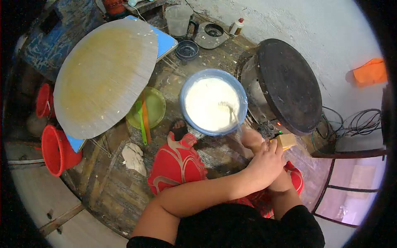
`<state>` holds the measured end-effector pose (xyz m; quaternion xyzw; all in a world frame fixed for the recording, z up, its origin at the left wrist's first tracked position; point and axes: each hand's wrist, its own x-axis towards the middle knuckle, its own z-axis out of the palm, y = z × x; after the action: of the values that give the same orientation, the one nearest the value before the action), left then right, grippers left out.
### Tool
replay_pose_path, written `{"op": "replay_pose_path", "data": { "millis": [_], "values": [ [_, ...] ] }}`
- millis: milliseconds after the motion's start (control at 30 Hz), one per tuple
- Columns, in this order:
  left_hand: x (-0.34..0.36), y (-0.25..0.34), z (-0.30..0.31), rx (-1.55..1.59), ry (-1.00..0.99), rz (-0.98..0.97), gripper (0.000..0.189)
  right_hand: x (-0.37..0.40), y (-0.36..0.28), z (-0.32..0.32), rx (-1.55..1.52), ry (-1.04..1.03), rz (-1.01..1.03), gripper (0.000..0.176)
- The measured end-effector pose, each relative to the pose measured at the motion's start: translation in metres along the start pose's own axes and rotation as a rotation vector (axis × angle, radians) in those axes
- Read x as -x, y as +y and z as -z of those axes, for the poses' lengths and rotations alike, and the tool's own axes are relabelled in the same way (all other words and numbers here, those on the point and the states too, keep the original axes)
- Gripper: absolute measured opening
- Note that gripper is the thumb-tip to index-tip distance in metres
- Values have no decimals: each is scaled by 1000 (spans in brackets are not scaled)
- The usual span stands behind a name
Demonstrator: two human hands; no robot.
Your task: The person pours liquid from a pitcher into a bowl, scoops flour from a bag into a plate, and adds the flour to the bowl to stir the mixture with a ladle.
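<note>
Tan block (pixel 287 141), flat-faced and square-edged, sits at the fingertips of the left hand (pixel 266 163), which crosses over the right hand (pixel 282 180), mostly covered; whether either grips the block cannot be told. Beyond patterned red cloth (pixel 175 165), a round blue basin (pixel 243 102) of white liquid stands mid-floor (pixel 99 182), a blurred utensil (pixel 231 109) partly sunk in it. Toward the floor's right edge rises a black disc (pixel 291 87); farther off, a ribbed grey mat (pixel 107 78) hides much of a blue board (pixel 165 41).
</note>
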<state>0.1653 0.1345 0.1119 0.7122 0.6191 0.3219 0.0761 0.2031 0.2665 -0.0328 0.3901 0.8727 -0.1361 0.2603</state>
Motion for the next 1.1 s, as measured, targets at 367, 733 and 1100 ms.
{"op": "replay_pose_path", "data": {
  "millis": [367,733,1100],
  "values": [
    [0,3,-1,44,-19,19,28,18,15,-2,-1390,-457,-201,10],
    [3,4,-4,-5,-45,-20,29,-20,32,-47,-61,269,168,34],
    [2,5,-2,-28,-52,-43,31,14,12,-5,-1395,-432,-254,18]
  ]
}}
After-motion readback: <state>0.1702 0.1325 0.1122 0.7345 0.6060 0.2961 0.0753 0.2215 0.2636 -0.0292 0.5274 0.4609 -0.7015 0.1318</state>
